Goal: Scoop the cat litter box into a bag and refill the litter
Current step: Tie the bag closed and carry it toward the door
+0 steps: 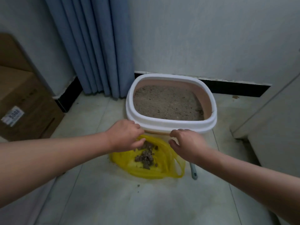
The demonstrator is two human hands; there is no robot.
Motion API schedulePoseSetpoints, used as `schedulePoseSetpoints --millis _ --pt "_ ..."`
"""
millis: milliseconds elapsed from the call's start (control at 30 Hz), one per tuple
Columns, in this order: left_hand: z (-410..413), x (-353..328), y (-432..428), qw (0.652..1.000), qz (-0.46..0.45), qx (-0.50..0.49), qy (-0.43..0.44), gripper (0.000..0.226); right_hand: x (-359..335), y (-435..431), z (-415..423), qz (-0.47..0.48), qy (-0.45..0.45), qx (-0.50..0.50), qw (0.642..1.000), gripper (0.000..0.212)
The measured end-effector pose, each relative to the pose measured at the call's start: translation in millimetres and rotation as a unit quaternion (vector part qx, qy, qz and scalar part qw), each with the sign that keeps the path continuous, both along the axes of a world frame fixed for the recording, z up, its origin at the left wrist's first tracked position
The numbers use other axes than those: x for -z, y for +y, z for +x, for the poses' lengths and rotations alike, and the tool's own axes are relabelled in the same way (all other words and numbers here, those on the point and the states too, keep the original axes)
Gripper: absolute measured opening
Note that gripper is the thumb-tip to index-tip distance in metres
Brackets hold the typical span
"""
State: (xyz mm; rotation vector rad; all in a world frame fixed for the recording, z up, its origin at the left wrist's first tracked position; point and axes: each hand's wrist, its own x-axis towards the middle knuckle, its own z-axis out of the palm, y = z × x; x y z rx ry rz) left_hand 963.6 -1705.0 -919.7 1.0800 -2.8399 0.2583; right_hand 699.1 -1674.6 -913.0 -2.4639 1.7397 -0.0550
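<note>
Tiled floor (113, 200), litter box (162, 124) by curtain (97, 54), bag (164, 173), right hand (188, 143) relaxed, left hand (125, 135) grip unclear

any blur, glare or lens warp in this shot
Head view: dim, even light, no glare; wide-angle warp bends the brown cardboard box and blue pleated curtain; left hand and right hand slightly soft; white oval plastic litter box sharper.

Litter box (170, 126) sits on the floor (113, 200) at its back edge, close to the wall; litter (167, 103) lies in it. Bag (164, 172) lies just before the box, clumps (146, 157) inside. Scoop handle (193, 172) lies just right of the bag. Curtain (90, 46) hangs behind-left. Cardboard boxes (24, 103) stand at the floor's left edge. Left hand (125, 135) and right hand (186, 143) sit side by side over the bag's far rim.
</note>
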Motion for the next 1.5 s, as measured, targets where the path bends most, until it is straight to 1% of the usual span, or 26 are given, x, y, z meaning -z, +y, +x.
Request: schedulePoseSetpoints --millis 100,200,300,367,467,533,633,733,833,933,1000,1100,1267,1367,1500 --pt "24.4 0.9 7.9 0.999 -0.011 -0.041 0.023 0.039 -2.8 -8.3 24.9 -0.015 0.026 -0.043 0.999 0.03" --pt "45.3 0.9 17.2 0.996 -0.014 -0.081 0.022 0.044 -7.6 -18.7 53.0 -0.039 0.045 -0.073 0.996 0.031" --pt "60.8 0.5 20.4 0.997 -0.031 -0.067 -0.001 0.039 -13.6 -23.7 76.8 -0.044 0.052 -0.113 0.991 0.033" --pt "63.1 2.2 17.9 0.998 -0.021 -0.053 -0.021 0.038 -16.9 -22.3 81.4 -0.043 0.044 -0.129 0.99 0.036" --pt "51.4 8.1 10.2 0.998 0.009 -0.061 -0.027 0.048 -15.5 -15.7 68.4 -0.035 0.028 -0.112 0.993 0.043" --pt "36.5 13.7 5.8 0.998 0.025 -0.062 -0.014 0.054 -11.5 -10.3 52.1 -0.025 0.037 -0.102 0.994 0.049" --pt "19.4 21.8 2.4 0.997 0.048 -0.056 -0.025 0.063 -2.2 -2.9 26.3 0.008 0.053 -0.085 0.995 0.058" --pt "14.7 21.2 6.8 0.995 0.072 -0.057 -0.035 0.068 7.4 4.9 9.0 0.03 0.058 -0.083 0.994 0.06" --pt "14.9 12.4 19.2 0.997 0.064 -0.04 -0.023 0.064 13.8 9.8 8.4 0.007 0.081 -0.097 0.992 0.059" --pt "23.4 8.0 36.7 0.999 0.04 -0.014 -0.006 0.059 17.2 11.0 21.9 0.007 0.064 -0.109 0.992 0.063" --pt "31.1 13.4 47.7 0.998 0.048 -0.037 0.01 0.057 19.3 11.6 30.0 0.008 0.058 -0.117 0.991 0.065" --pt "39.7 33.5 59.6 0.992 0.062 -0.101 0.042 0.053 21.3 14.6 33.3 0.019 0.062 -0.12 0.991 0.065" --pt "39.3 51.6 46.1 0.995 0.062 -0.079 -0.003 0.042 25.3 20.3 20.2 0.029 0.066 -0.114 0.991 0.059" --pt "32.1 54.4 31.6 0.993 0.059 -0.098 0.012 0.04 25.9 25.4 4.8 0.041 0.08 -0.104 0.99 0.055" --pt "24.9 63.4 24.4 0.995 0.061 -0.084 0.008 0.04 29.7 29.5 -15.4 0.045 0.091 -0.088 0.991 0.053"
